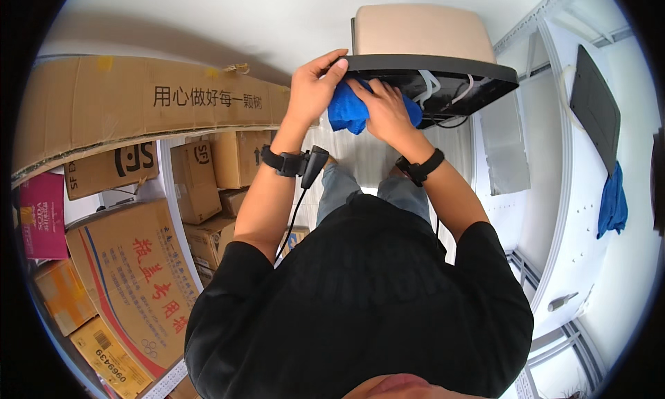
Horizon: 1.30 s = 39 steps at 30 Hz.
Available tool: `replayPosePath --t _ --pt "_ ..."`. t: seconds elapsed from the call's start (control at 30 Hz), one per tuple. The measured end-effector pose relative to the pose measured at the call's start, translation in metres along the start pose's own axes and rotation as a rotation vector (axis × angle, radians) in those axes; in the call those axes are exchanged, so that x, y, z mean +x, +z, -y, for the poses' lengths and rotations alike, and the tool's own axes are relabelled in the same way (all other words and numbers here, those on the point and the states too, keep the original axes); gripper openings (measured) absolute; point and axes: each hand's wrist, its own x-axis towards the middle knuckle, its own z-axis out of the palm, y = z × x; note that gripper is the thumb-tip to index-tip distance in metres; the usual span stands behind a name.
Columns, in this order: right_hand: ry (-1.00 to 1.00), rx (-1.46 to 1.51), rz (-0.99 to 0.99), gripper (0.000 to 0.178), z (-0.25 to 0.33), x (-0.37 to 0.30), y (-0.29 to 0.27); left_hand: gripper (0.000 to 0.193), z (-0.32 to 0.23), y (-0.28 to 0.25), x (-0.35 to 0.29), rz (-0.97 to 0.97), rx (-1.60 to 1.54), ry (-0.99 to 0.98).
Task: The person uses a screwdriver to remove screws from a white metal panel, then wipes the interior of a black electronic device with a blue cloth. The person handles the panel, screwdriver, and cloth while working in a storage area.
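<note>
Ahead of me is a black shallow casing [478,71], tilted so that its hollow side faces me. White tubes [429,85] and a dark cable [451,124] show inside and under it. My left hand [313,87] grips the casing's left corner, thumb on the near side. A crumpled blue cloth [348,113] lies under my right hand [388,110], whose bent fingers press it against the casing's inner left part. Part of the cloth is hidden by that hand. Behind the casing rises a beige rounded box [422,32]; whether they are joined I cannot tell.
A long cardboard box [125,115] lies at left above shelves of stacked cartons [131,274]. On the white cabinet surface [561,260] at right are a black flat panel [594,111], another blue cloth [613,201] and a small screwdriver-like tool [562,301].
</note>
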Motion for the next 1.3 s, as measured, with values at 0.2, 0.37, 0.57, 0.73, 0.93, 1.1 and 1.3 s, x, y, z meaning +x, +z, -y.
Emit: replayPosePath --t 0.2,0.37,0.57,0.73,0.93,1.1,1.3 --pt "0.098 0.061 0.031 0.072 0.005 0.005 0.009 0.029 -0.001 -0.001 0.0 -0.001 -0.025 -0.025" --pt "0.043 0.035 0.074 0.072 0.004 0.002 0.0 0.028 0.0 -0.002 -0.001 0.007 -0.043 -0.025" --pt "0.082 0.03 0.131 0.079 0.014 0.002 -0.011 0.028 0.0 -0.005 0.002 0.009 -0.105 -0.069" --pt "0.142 0.062 0.073 0.082 0.016 -0.001 0.003 0.028 -0.002 -0.003 0.004 -0.002 -0.078 -0.072" --pt "-0.015 0.051 0.186 0.088 0.006 -0.037 0.002 0.027 -0.005 -0.005 0.001 0.003 -0.133 -0.074" --pt "0.141 0.06 0.119 0.082 -0.01 -0.03 0.016 0.027 0.0 -0.005 0.002 0.015 -0.143 -0.062" --pt "0.055 -0.093 0.127 0.077 -0.013 -0.008 0.016 0.026 -0.001 -0.003 0.001 -0.005 -0.148 -0.045"
